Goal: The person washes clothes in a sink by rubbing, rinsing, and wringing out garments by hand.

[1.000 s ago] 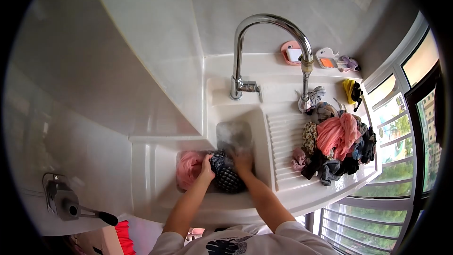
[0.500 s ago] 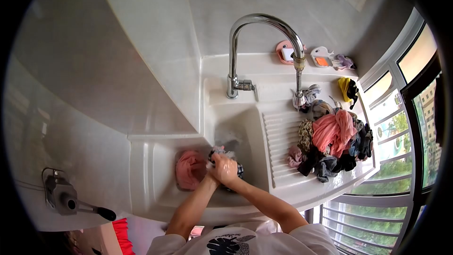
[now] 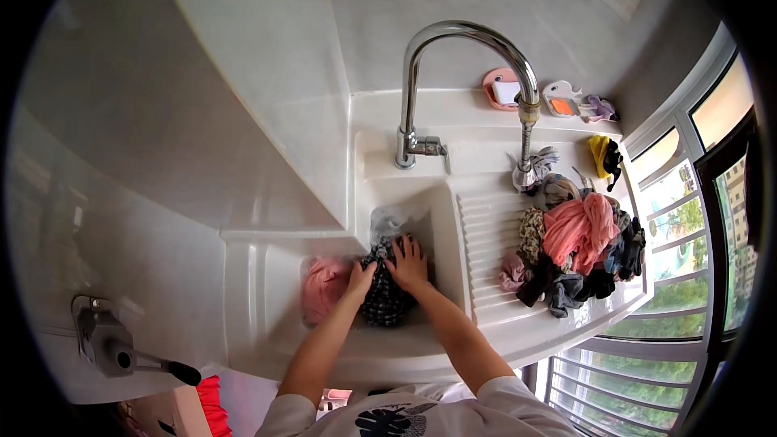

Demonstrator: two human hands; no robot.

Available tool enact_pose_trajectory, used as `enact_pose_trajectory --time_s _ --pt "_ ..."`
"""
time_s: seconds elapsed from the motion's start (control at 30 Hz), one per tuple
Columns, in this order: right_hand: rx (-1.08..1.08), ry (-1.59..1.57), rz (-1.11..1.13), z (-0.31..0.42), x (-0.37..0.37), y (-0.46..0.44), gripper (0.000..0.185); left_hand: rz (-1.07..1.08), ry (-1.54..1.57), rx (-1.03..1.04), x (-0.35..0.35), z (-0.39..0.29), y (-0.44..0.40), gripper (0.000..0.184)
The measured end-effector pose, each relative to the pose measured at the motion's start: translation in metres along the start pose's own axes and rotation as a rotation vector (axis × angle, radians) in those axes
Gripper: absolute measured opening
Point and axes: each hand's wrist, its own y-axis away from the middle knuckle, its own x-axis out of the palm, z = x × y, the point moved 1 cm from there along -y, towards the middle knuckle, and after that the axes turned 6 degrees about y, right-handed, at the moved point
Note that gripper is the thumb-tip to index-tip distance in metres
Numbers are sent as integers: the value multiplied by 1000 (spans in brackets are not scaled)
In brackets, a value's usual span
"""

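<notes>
Both forearms reach over the basin's front rim [image 3: 380, 367] and converge, the left slanting toward one o'clock, the right toward eleven. Between them, low in the basin, lies the dark patterned cloth [image 3: 387, 303], bunched. The left hand [image 3: 361, 277] is at its ten o'clock edge, fingers partly bent against it; whether they pinch the fabric I cannot tell. The right hand [image 3: 409, 267] rests palm down at one o'clock, fingers spread wide over the cloth without closing on it. The pink cloth [image 3: 325, 287] sits at nine o'clock, just beside the left hand, which has little room that way.

At three o'clock, a gap separates the right hand from the basin's side wall [image 3: 455, 251]; past that come the ribbed washboard [image 3: 486, 263] and a heap of clothes [image 3: 579, 231]. A wall corner [image 3: 346, 222] juts in at eleven. Farther off, the faucet [image 3: 407, 89] rises at twelve and arches toward one.
</notes>
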Motion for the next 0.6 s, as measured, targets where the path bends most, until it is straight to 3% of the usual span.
enact_pose_trajectory --time_s 0.03,0.07,0.1,0.13,0.2,0.27,0.3,0.33,0.4,0.43,0.47,0.5,0.53,0.57,0.6 --pt "0 1 1 -11 3 1 58 39 -152 42 -2 10 -7 53" --pt "-135 108 -8 -26 4 2 58 72 -302 91 -5 20 -14 54" --pt "-268 214 -13 -31 2 6 57 -6 -573 223 -5 21 -8 51" --pt "-265 214 -9 -28 4 11 57 -85 -842 356 -5 20 -5 48" --pt "3 171 -104 -14 8 17 55 -142 -835 369 0 11 9 42" --pt "-33 247 -7 3 18 21 52 -208 -950 422 6 3 17 45" --pt "-71 327 89 7 22 22 50 -220 -867 550 5 3 18 38" --pt "-76 328 92 -5 29 17 50 -223 -866 545 5 9 13 38" --pt "-490 373 23 -33 61 4 46 -124 -520 522 2 35 -13 25" --pt "-492 369 22 -26 49 7 46 -33 -110 275 1 43 -24 13" --pt "-229 160 43 -20 36 6 45 -36 -111 277 1 51 -30 13" --pt "35 -49 63 -12 24 6 45 -57 375 -109 3 54 -32 15" --pt "35 -48 59 -2 35 -1 45 -70 855 -504 10 54 -32 19" --pt "339 -271 25 5 60 -11 46 -95 775 -444 18 27 -10 40" --pt "388 -329 58 15 50 -8 46 -44 808 -358 30 32 -13 58"
